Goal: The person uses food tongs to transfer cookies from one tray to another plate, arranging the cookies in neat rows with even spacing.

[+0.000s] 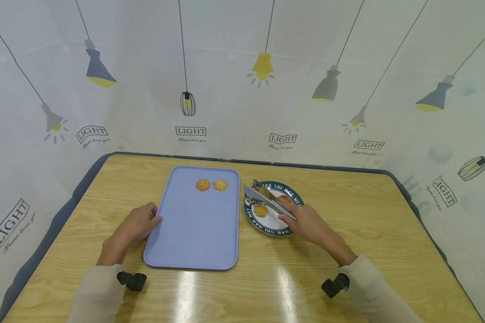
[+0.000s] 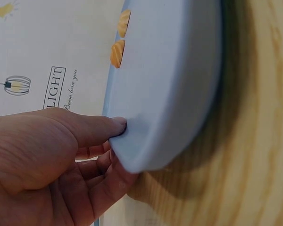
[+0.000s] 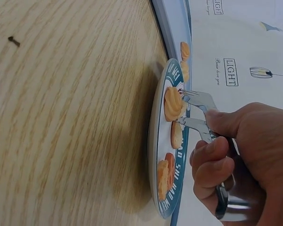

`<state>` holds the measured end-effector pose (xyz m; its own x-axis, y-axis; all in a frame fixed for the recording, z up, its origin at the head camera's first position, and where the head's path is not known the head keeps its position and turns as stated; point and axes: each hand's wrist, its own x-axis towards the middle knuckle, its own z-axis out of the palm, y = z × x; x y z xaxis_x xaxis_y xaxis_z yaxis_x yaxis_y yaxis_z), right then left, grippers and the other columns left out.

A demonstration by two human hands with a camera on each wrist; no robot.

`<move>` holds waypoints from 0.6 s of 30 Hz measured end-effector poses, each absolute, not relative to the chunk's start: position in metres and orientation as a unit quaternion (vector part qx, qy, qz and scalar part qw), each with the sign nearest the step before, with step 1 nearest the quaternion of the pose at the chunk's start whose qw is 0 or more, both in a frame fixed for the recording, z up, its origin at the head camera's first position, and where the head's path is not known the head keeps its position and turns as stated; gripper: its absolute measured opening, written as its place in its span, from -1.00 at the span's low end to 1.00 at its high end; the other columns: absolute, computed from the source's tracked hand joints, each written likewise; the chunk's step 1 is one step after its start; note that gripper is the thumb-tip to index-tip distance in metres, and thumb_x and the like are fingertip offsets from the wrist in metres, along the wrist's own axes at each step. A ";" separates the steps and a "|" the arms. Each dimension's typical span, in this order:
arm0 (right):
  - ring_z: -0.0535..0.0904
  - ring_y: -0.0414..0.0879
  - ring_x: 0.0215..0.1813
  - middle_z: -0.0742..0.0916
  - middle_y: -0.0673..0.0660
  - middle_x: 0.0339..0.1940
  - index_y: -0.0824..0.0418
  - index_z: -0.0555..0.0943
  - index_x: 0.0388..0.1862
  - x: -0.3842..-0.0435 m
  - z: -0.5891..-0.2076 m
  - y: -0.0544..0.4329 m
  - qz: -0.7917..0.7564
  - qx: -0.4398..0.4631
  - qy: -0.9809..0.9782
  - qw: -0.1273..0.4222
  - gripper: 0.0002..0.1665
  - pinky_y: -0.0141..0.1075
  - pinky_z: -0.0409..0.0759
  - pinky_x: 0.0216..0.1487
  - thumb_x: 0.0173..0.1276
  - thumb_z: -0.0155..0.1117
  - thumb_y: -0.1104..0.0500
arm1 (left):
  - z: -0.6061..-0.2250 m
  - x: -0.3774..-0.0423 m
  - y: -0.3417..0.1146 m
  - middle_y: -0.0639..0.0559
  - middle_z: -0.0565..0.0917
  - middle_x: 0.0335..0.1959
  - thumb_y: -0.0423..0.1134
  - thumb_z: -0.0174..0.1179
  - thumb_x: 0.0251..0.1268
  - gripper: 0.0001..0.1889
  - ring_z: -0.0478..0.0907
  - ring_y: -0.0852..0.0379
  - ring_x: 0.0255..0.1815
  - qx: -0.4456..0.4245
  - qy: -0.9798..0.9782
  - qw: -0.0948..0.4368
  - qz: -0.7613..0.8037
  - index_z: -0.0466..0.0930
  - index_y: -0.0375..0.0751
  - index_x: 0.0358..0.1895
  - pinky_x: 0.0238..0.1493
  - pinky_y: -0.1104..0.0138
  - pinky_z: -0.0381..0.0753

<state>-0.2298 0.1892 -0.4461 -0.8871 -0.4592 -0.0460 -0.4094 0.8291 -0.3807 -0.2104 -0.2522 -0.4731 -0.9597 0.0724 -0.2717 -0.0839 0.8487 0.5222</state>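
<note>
Tongs (image 1: 268,202) were in the R hand (image 1: 307,222), fingers and thumb wrapped round them, metal arms spread w/ a gap btwn the tips. From my end, via head cam, their long axis ran diagonally, near-right at the grip to far-left at the tips, over the plate (image 1: 266,230).

Key relation, as I judged it: the swirl cookie (image 1: 260,210) lay left of the R hand, on the plate's left part, just to the near side of the tongs. Tips pointed past it toward the far-left rim, so the line was a bit off to the far side. R wrist cam had the tips close by that cookie, but I couldn't make out whether they touched it. Another cookie (image 1: 284,198) was farther right on the plate, partly hidden by tongs + fingers.

R hand was def. the nearer one to the plate. L hand (image 1: 135,223) was well apart, across the tray (image 1: 196,229), pinching its left rim: thumb on top, fingers beneath, per L wrist cam.

Tray lay just left of the plate, long axis near-to-far. Two cookies sat side by side at its far end, right of center: one darker swirl (image 1: 203,184) on the left, one paler piece (image 1: 220,185) on the right. Both tray + plate were on the wood table (image 1: 347,202).
</note>
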 end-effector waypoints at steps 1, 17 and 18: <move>0.34 -0.21 -0.61 0.54 0.02 -0.57 0.17 0.28 0.52 -0.230 -0.446 0.189 -0.182 -0.228 0.954 0.067 -0.32 -0.34 0.32 -0.52 0.50 0.15 0.04 | -0.473 -0.211 -0.252 -0.25 0.59 -0.23 -0.26 0.05 0.45 -0.75 0.50 -0.01 -0.31 -0.004 0.951 0.143 0.275 0.40 -0.43 -0.03 -0.34 0.24 0.50; 0.35 -0.22 -0.60 0.70 0.13 -0.42 0.27 0.31 0.49 -0.238 -0.432 0.177 -0.194 -0.269 0.943 0.021 -0.35 -0.31 0.37 -0.45 0.52 0.13 0.05 | -0.474 -0.211 -0.253 -0.23 0.58 -0.27 -0.27 0.04 0.44 -0.76 0.49 0.00 -0.33 0.003 0.950 0.137 0.280 0.39 -0.43 -0.05 -0.36 0.24 0.48; 0.39 -0.21 -0.57 0.73 0.18 -0.34 0.27 0.31 0.49 -0.239 -0.431 0.175 -0.194 -0.271 0.943 0.018 -0.35 -0.30 0.39 -0.42 0.52 0.13 0.05 | -0.474 -0.211 -0.253 -0.23 0.58 -0.27 -0.27 0.04 0.43 -0.76 0.49 0.00 -0.33 0.004 0.950 0.136 0.280 0.39 -0.43 -0.05 -0.36 0.24 0.48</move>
<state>-0.2393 0.1747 -0.4308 -0.8524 -0.5179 0.0719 -0.5041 0.7775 -0.3760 -0.2107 -0.2534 -0.4738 -0.9630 0.0831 -0.2565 -0.0690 0.8437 0.5323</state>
